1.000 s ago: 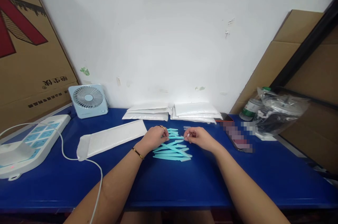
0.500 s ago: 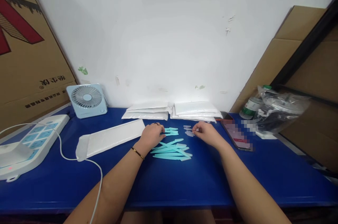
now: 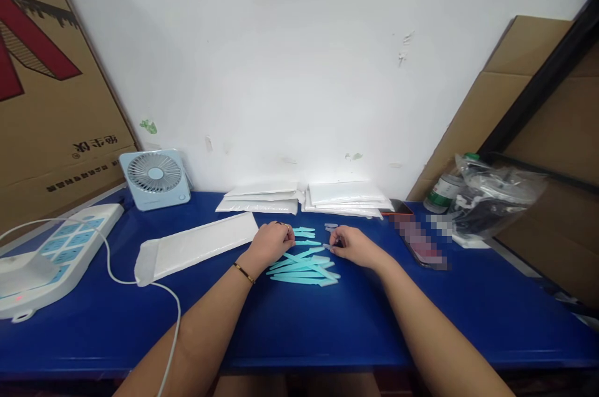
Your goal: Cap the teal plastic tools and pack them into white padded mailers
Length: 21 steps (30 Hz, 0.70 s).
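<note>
My left hand (image 3: 270,243), with a ring and a bracelet, is closed in a pinch at the left end of a turquoise eyebrow razor (image 3: 309,243). Just beyond it two more razors (image 3: 306,232) lie side by side, their left ends partly behind my fingers. Nearer to me is a loose, crossed pile of several turquoise razors (image 3: 302,271). My right hand (image 3: 352,246) is closed, thumb and finger pinching a small translucent blade cap (image 3: 327,247) by the razor's right end. Other translucent caps (image 3: 331,226) lie beyond these fingers, partly hidden.
A long white padded mailer (image 3: 201,247) lies left of my hand. Two stacks of white mailers (image 3: 257,195) rest against the wall. A fan (image 3: 156,178), power strip (image 3: 70,253) and cable are left; a phone (image 3: 423,241), bottle (image 3: 442,192) and plastic bag (image 3: 489,203) are right.
A third razor now lies apart in front of the two, with my left fingers at its end. My right hand has moved left and nearer, bringing a cap beside it.
</note>
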Tool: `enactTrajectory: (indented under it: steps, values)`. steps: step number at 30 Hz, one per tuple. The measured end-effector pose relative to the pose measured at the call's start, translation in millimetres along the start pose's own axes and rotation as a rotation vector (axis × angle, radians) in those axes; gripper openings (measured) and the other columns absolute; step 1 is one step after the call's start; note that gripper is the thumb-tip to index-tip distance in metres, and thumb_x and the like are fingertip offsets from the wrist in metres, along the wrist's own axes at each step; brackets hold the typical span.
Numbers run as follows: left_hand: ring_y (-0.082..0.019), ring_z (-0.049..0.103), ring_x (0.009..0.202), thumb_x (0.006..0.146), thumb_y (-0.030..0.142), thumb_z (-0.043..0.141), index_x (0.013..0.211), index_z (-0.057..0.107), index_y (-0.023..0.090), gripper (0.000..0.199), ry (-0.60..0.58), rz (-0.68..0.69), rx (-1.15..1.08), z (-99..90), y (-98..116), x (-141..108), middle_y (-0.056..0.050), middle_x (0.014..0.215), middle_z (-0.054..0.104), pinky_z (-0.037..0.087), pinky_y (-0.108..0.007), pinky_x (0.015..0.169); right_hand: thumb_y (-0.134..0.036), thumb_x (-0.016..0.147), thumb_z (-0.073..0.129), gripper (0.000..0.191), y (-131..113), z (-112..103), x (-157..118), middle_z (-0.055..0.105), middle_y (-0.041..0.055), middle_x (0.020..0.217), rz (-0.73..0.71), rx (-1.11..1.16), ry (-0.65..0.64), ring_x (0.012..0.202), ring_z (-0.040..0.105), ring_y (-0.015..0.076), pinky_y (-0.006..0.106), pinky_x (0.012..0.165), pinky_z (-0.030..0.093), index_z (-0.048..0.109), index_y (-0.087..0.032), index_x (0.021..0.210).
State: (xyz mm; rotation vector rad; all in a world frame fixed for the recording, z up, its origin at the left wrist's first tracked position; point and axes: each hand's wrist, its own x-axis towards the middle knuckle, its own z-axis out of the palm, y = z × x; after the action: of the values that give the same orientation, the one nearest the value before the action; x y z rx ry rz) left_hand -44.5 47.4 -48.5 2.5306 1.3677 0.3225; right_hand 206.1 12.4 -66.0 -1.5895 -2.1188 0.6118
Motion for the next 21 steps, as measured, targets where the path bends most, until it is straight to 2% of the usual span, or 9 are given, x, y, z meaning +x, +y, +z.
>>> enactTrajectory:
  steps: [6,15,21]
  values:
    - [-0.018,0.059,0.081,0.079,0.027,0.056,0.072,0.063,0.023,0.01,-0.006,0.002,-0.018,1.6,-1,1,0.0,0.074,0.067,0.039,-0.027,0.07,-0.021,0.07,0.063,0.003,-7,-2,0,0.059,-0.0005,0.064,0.059,0.118,-0.032,0.059,0.054,0.0139,0.022,0.053,0.037,0.062,-0.019,0.073]
    - [-0.018,0.058,0.084,0.079,0.028,0.056,0.075,0.064,0.022,0.011,-0.006,0.055,-0.033,0.1,5,-1,0.0,0.078,0.067,0.039,-0.026,0.071,-0.026,0.073,0.062,0.008,-16,4,0,0.058,-0.0011,0.064,-0.03,0.169,-0.002,0.059,0.052,0.0124,0.022,0.054,0.038,0.064,-0.019,0.076]
    - [-0.014,0.059,0.072,0.081,0.035,0.055,0.08,0.066,0.022,0.018,-0.12,0.175,-0.16,-2.4,12,-6,0.001,0.077,0.067,0.039,-0.023,0.064,-0.03,0.071,0.065,0.013,-16,-8,-5,0.058,-0.0017,0.062,-0.092,0.248,-0.122,0.057,0.05,0.0115,0.021,0.052,0.037,0.066,-0.018,0.077]
